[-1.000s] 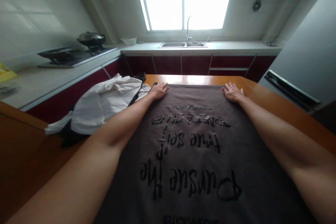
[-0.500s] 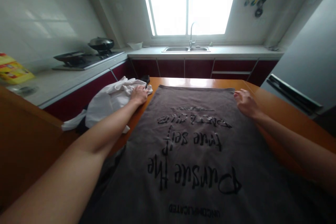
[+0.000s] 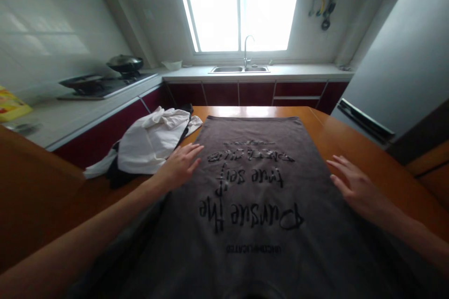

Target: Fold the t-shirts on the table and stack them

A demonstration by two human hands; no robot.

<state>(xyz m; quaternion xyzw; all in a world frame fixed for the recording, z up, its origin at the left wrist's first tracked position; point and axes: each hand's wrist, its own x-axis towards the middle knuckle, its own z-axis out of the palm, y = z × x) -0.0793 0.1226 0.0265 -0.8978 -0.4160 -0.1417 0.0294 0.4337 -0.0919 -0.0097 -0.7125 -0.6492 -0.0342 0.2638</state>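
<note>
A dark grey T-shirt (image 3: 245, 187) with black lettering lies spread on the wooden table (image 3: 315, 124). Its hem is at the far end and its lettering looks upside down from here; the neckline shows at the bottom edge of the view. Over the shirt's left edge is my left hand (image 3: 179, 164), fingers stretched out and holding nothing. My right hand (image 3: 354, 187) is beside the right edge with its fingers apart, empty too. Whether either hand touches the cloth I cannot tell.
White and black clothes (image 3: 150, 142) lie heaped at the table's left. Beyond are a stove with a lidded wok (image 3: 124, 63), a sink (image 3: 239, 69) under the window, and a yellow package (image 3: 12, 105) on the left counter. A fridge (image 3: 389, 65) stands at the right.
Both hands have drawn back toward me from near the shirt's far corners. My left hand has come away from the white clothes. The view has shifted slightly.
</note>
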